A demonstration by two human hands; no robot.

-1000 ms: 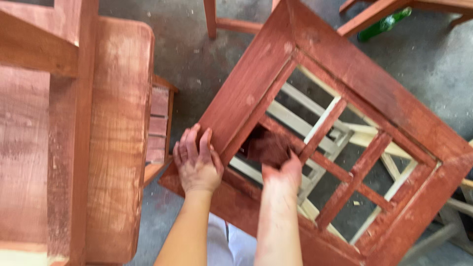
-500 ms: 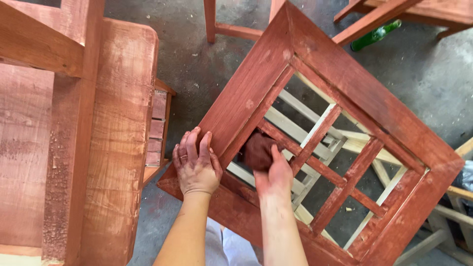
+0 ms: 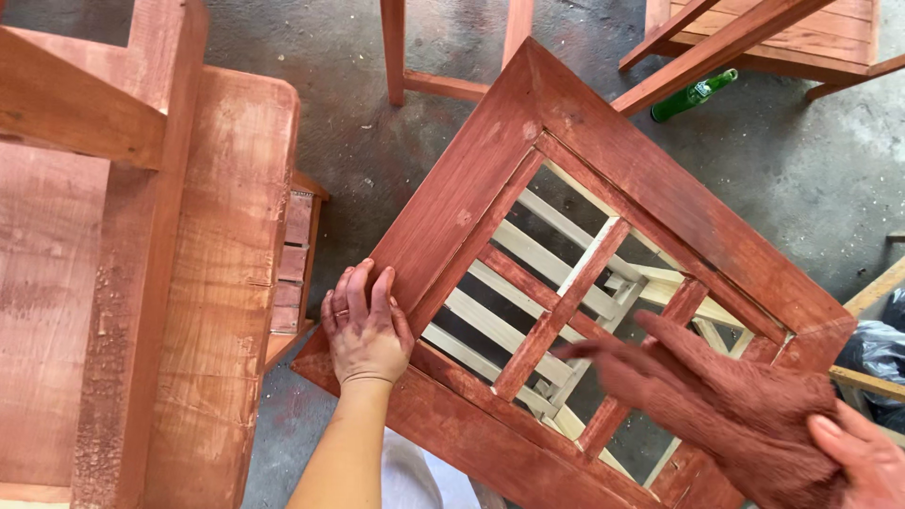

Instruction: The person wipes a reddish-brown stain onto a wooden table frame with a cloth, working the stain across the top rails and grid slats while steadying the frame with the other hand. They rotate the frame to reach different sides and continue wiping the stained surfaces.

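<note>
A square wooden frame (image 3: 471,188) with inner cross slats, stained reddish brown, lies tilted in front of me. My left hand (image 3: 366,330), smeared with stain, presses flat on the frame's near left rail, fingers spread. At the lower right corner of the view, my right hand (image 3: 863,457) grips a stain-soaked brown rag (image 3: 726,405), which hangs over the frame's lower right part. Unstained pale slats (image 3: 528,254) show through the frame's openings below it.
A large stained wooden furniture piece (image 3: 141,283) fills the left side. Stained wooden legs (image 3: 396,47) and another furniture piece (image 3: 754,38) stand at the top. A green glass bottle (image 3: 693,94) lies on the grey concrete floor. A dark plastic bag (image 3: 881,349) sits at the right edge.
My right hand has moved with the rag from the frame's inner left slats to the lower right. The left hand stays on the rail.
</note>
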